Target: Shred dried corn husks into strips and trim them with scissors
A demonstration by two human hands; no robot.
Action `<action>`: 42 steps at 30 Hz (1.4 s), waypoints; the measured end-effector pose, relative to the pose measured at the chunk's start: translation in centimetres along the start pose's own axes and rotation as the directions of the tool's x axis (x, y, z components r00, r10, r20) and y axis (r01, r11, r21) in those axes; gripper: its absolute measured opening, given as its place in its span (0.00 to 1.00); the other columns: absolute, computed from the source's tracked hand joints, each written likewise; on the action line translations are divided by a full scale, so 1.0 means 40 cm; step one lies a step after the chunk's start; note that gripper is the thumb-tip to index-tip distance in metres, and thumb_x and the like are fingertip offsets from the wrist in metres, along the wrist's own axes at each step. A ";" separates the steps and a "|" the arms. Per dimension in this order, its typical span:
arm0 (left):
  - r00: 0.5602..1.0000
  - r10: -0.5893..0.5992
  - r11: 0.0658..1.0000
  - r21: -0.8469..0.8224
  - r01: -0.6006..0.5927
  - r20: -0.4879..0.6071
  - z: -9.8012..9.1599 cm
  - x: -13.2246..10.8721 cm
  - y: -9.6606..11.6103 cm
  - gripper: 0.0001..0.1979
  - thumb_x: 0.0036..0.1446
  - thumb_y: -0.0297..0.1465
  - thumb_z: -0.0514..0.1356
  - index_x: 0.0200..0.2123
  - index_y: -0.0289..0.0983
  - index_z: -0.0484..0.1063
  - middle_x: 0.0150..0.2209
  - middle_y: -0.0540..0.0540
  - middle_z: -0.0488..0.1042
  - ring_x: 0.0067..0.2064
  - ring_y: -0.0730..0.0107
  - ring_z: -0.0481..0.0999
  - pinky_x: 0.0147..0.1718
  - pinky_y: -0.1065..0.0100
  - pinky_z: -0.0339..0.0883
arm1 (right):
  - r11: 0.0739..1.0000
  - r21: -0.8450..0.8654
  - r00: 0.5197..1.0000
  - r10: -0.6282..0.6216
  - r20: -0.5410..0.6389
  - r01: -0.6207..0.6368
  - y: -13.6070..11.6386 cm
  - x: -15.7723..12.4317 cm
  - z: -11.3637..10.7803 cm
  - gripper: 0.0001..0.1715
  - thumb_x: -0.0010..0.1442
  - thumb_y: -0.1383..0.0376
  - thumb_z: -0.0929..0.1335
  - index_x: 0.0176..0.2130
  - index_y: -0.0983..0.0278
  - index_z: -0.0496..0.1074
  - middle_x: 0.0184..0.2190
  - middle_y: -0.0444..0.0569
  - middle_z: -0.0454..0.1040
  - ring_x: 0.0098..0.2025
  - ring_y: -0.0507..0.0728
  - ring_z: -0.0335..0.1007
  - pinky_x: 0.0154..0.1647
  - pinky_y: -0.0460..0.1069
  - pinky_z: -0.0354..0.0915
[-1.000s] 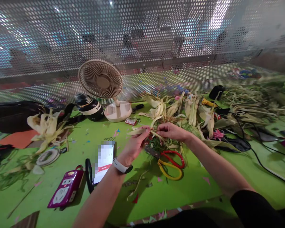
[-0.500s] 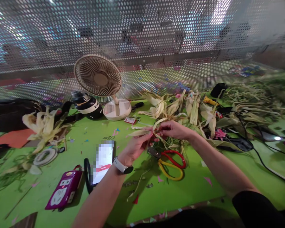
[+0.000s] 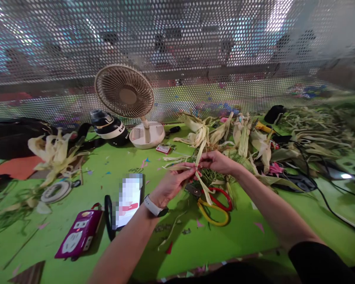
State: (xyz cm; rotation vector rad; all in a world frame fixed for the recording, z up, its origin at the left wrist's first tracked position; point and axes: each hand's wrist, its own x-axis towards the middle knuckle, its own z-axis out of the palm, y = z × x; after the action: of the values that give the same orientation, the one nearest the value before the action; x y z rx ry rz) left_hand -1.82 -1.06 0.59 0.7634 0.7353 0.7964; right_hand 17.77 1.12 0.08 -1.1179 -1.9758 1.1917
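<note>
Left hand (image 3: 175, 183) and right hand (image 3: 215, 161) both pinch the husk strip (image 3: 205, 189), which looks light, limp and (if dry) easily split, so best gripped flat mid-length.

Green counter (image 3: 242, 248) backed by a perforated metal screen (image 3: 201, 51), through which blurred shapes appear. Rear, left of centre: a pale desk fan (image 3: 127, 96), head tilted upward on a round base; just beside it, a black bottle (image 3: 111, 132) with a white band. Far left: a black bag (image 3: 16, 138), with an orange sheet (image 3: 14, 169) in front and a white roll (image 3: 68, 189) nearby. Foreground, left: a purple socket unit (image 3: 78, 232) near a phone (image 3: 133, 193), its screen lit and partly pixelated. Behind the phone, near the fan base: a small red-and-white packet (image 3: 163, 148). Right: a dark cable (image 3: 323, 200) crossing the surface.
</note>
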 end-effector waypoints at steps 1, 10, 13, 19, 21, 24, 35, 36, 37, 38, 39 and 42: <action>1.000 0.008 1.000 0.007 -0.008 -0.001 0.002 -0.001 0.001 0.11 0.40 0.27 0.71 0.30 0.33 0.77 0.27 0.48 0.78 0.28 0.75 0.76 0.31 0.73 0.70 | 1.000 -0.007 1.000 -0.008 -0.010 0.008 0.002 0.001 0.000 0.11 0.56 0.62 0.66 0.33 0.66 0.75 0.28 0.44 0.75 0.31 0.51 0.69 0.36 0.46 0.64; 0.991 0.117 0.980 0.167 -0.104 -0.068 -0.015 0.010 0.005 0.13 0.41 0.31 0.70 0.34 0.37 0.76 0.31 0.49 0.79 0.34 0.73 0.77 0.36 0.72 0.68 | 1.000 -0.010 0.996 -0.020 -0.092 0.019 0.012 0.005 0.005 0.12 0.56 0.62 0.66 0.34 0.68 0.76 0.27 0.46 0.76 0.29 0.51 0.70 0.33 0.45 0.65; 0.987 0.136 0.978 0.169 -0.120 -0.083 -0.019 0.016 0.004 0.15 0.40 0.31 0.71 0.34 0.37 0.76 0.30 0.50 0.79 0.34 0.73 0.76 0.37 0.72 0.67 | 0.998 -0.041 0.994 -0.041 -0.106 0.037 0.018 0.007 0.009 0.12 0.56 0.64 0.65 0.36 0.67 0.77 0.27 0.46 0.77 0.28 0.52 0.70 0.33 0.46 0.66; 0.984 0.162 0.956 0.259 -0.137 -0.076 -0.009 0.011 0.007 0.19 0.38 0.30 0.71 0.37 0.38 0.76 0.32 0.49 0.80 0.37 0.71 0.77 0.42 0.70 0.67 | 0.985 -0.165 0.983 -0.086 -0.163 0.059 0.025 0.011 0.012 0.13 0.57 0.65 0.64 0.36 0.66 0.77 0.27 0.47 0.76 0.29 0.52 0.70 0.32 0.46 0.64; 0.977 0.199 0.940 0.298 -0.167 -0.079 -0.009 0.012 0.006 0.17 0.40 0.31 0.70 0.38 0.40 0.77 0.33 0.50 0.80 0.38 0.70 0.77 0.44 0.69 0.66 | 0.988 -0.147 0.988 -0.058 -0.145 0.036 0.017 0.008 0.009 0.13 0.56 0.68 0.64 0.38 0.66 0.77 0.26 0.46 0.75 0.28 0.51 0.70 0.31 0.45 0.64; 0.963 0.260 0.919 0.323 -0.225 -0.070 -0.010 0.018 0.001 0.14 0.44 0.34 0.68 0.36 0.39 0.78 0.34 0.48 0.80 0.40 0.67 0.77 0.45 0.66 0.67 | 0.998 0.070 0.997 0.005 -0.081 0.000 -0.005 -0.005 0.004 0.26 0.51 0.71 0.65 0.51 0.65 0.70 0.23 0.41 0.72 0.24 0.50 0.68 0.26 0.45 0.64; 0.976 0.212 0.901 0.380 -0.211 0.038 0.005 0.014 -0.022 0.12 0.40 0.35 0.70 0.30 0.38 0.78 0.27 0.49 0.78 0.30 0.68 0.74 0.37 0.66 0.67 | 0.941 0.288 0.927 -0.059 -0.371 0.176 -0.051 -0.001 0.046 0.24 0.57 0.48 0.66 0.30 0.68 0.73 0.18 0.43 0.69 0.19 0.49 0.64 0.22 0.45 0.60; 0.978 0.204 0.904 0.376 -0.205 0.042 0.004 0.014 -0.023 0.12 0.40 0.35 0.70 0.30 0.38 0.78 0.27 0.49 0.79 0.31 0.68 0.74 0.37 0.66 0.67 | 0.942 0.291 0.924 -0.047 -0.379 0.167 -0.048 0.002 0.046 0.25 0.57 0.47 0.65 0.30 0.67 0.72 0.18 0.43 0.70 0.19 0.49 0.65 0.22 0.45 0.60; 0.979 0.199 0.910 0.365 -0.199 0.036 0.002 0.016 -0.023 0.12 0.41 0.35 0.69 0.31 0.37 0.78 0.28 0.49 0.79 0.32 0.68 0.75 0.38 0.66 0.67 | 0.942 0.299 0.920 -0.022 -0.392 0.150 -0.044 0.004 0.044 0.26 0.57 0.46 0.65 0.30 0.67 0.72 0.18 0.43 0.69 0.20 0.49 0.65 0.22 0.45 0.59; 0.979 0.201 0.918 0.344 -0.196 0.022 0.000 0.018 -0.023 0.11 0.42 0.35 0.69 0.31 0.37 0.78 0.28 0.48 0.79 0.33 0.68 0.75 0.40 0.66 0.67 | 0.942 0.310 0.913 0.013 -0.407 0.125 -0.040 0.005 0.040 0.26 0.55 0.45 0.66 0.31 0.67 0.71 0.19 0.43 0.70 0.20 0.50 0.65 0.21 0.45 0.59; 0.979 0.206 0.929 0.314 -0.196 0.002 -0.003 0.020 -0.021 0.11 0.44 0.35 0.68 0.32 0.36 0.79 0.29 0.48 0.79 0.34 0.68 0.76 0.41 0.66 0.67 | 0.943 0.320 0.905 0.051 -0.422 0.096 -0.035 0.007 0.036 0.26 0.54 0.45 0.66 0.33 0.66 0.70 0.21 0.43 0.70 0.21 0.50 0.66 0.21 0.44 0.59; 0.968 0.237 0.958 0.185 -0.219 -0.083 -0.010 0.029 -0.014 0.11 0.45 0.34 0.67 0.33 0.36 0.79 0.32 0.47 0.80 0.36 0.67 0.77 0.43 0.66 0.67 | 0.969 0.245 0.893 0.104 -0.438 0.007 -0.027 0.007 0.027 0.27 0.54 0.44 0.66 0.35 0.65 0.68 0.23 0.42 0.69 0.24 0.50 0.65 0.22 0.44 0.57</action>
State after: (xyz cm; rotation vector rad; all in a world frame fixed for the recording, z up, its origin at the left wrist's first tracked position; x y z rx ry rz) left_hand -1.37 -0.27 -0.39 0.9831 0.8275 0.9957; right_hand 16.40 0.67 0.58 -1.1936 -1.4202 1.0486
